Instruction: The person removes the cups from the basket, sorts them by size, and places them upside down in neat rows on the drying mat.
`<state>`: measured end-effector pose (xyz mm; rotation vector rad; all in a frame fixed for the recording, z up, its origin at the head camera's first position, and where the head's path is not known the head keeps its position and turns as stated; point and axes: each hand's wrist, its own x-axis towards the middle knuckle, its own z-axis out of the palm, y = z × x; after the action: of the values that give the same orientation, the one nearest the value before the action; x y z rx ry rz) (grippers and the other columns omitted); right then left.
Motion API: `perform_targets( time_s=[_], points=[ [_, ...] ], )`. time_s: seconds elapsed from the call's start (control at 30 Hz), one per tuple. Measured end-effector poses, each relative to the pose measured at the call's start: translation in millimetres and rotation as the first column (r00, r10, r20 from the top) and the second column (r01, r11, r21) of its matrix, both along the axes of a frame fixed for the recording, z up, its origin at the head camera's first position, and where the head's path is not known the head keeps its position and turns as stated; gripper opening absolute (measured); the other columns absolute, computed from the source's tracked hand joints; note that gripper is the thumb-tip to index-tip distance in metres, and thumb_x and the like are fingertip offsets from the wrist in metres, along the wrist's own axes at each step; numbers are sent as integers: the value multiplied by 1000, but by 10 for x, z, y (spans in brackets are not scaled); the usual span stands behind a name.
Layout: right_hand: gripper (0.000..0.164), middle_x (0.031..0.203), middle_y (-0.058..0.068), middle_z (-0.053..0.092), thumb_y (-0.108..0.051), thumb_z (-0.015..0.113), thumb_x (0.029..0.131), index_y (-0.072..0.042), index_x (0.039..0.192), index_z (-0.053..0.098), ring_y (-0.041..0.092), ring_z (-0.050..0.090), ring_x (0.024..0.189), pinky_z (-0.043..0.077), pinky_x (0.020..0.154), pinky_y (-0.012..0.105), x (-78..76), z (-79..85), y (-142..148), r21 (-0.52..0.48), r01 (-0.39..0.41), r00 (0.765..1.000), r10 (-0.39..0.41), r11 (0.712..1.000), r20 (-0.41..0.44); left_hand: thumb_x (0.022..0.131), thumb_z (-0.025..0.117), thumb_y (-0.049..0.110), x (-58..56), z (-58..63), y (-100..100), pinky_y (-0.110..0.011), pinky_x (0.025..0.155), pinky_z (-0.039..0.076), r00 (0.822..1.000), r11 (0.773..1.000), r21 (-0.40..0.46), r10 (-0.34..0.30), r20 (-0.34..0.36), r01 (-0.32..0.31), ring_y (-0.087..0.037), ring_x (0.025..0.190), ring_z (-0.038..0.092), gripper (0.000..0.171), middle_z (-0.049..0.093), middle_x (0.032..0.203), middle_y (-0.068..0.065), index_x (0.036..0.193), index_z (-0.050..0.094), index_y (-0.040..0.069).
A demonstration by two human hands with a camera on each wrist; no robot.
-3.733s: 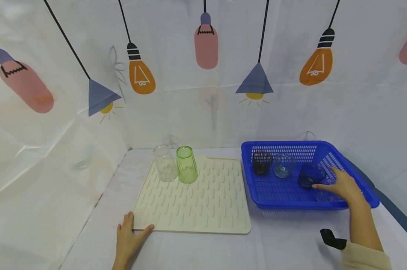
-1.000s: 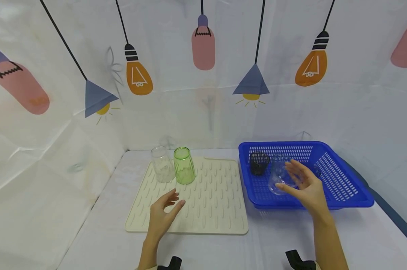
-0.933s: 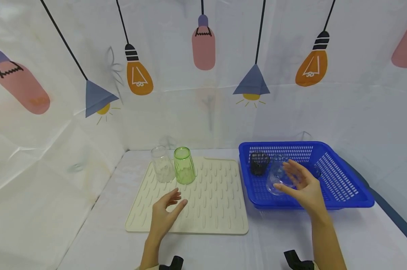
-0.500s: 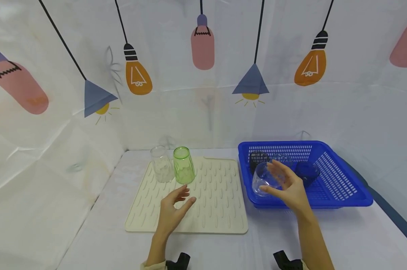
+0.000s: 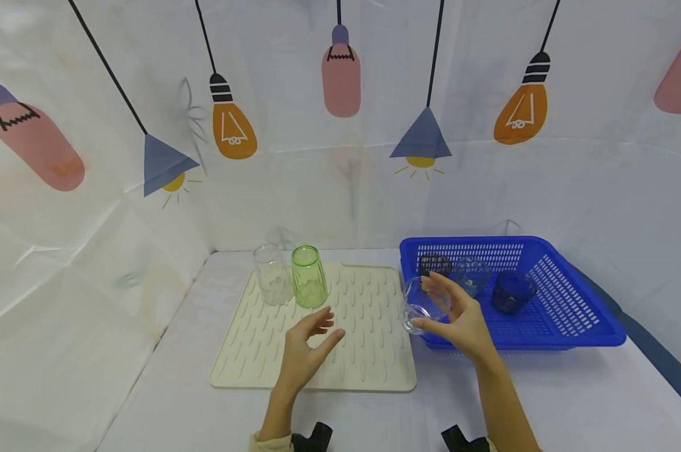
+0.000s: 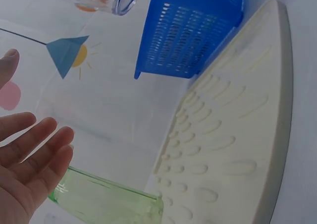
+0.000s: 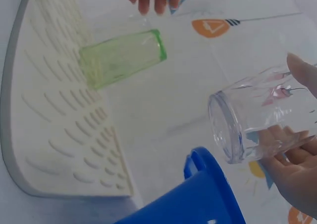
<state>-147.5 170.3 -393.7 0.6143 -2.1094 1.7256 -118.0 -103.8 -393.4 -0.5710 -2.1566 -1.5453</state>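
Observation:
My right hand (image 5: 459, 317) grips a clear drinking glass (image 5: 422, 304) between thumb and fingers, over the basket's left edge. In the right wrist view that glass (image 7: 265, 115) is clear of the basket, its thick base toward the table side. My left hand (image 5: 306, 351) hovers over the cream ridged mat (image 5: 369, 358), fingers loosely bent with nothing in them. On the mat's back left stand another clear glass (image 5: 273, 282) and a green glass (image 5: 309, 282), side by side. The left wrist view shows the green glass (image 6: 109, 199) just beyond the left hand's fingers.
A blue perforated basket (image 5: 521, 342) stands right of the mat. Inside are a dark glass (image 5: 434, 263), a pale clear one (image 5: 472, 273) and a dark blue one (image 5: 512, 292). A white sheet printed with lamps (image 5: 340, 78) hangs behind the table.
My right hand has taken the clear glass from the basket's right part and carried it left to the basket's edge. My left hand has left the mat's front corner and moved up and right.

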Motion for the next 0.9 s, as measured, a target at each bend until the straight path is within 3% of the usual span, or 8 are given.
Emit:
perform_targets(
  time_s=[0.23,0.47,0.7,0.9],
  points=[
    [80,126,11,56,15,77,64,10,134,41,2,52,117,39,99,17,-7,-18,-142,-13,-58,998,57,998,-26,77,72,-4,-21,37,84,-50,73,55,999,999,11,-39,-16,39,-40,87,65,40,66,101,-24,113,59,-15],
    [80,130,28,49,11,80,64,9,134,41,3,50,118,38,99,16,-3,-42,-266,7,-81,997,81,997,11,77,71,-4,-38,97,181,-50,74,54,997,998,2,-70,-11,70,-39,89,65,41,66,103,-24,115,58,-15],
    [81,132,27,48,7,81,64,7,135,41,29,49,121,39,100,18,4,-62,-382,16,-104,994,103,994,36,76,73,-1,-214,-97,266,-48,75,55,992,992,-15,-124,-15,124,-37,95,64,49,65,110,-21,122,56,-10],
    [80,130,24,52,2,82,65,6,135,42,34,48,121,36,101,16,26,-70,-454,56,-98,995,97,994,32,78,76,8,-275,-105,326,-36,76,56,981,982,-33,-186,-48,184,-28,99,64,55,64,115,-14,127,55,-3]
  ],
)
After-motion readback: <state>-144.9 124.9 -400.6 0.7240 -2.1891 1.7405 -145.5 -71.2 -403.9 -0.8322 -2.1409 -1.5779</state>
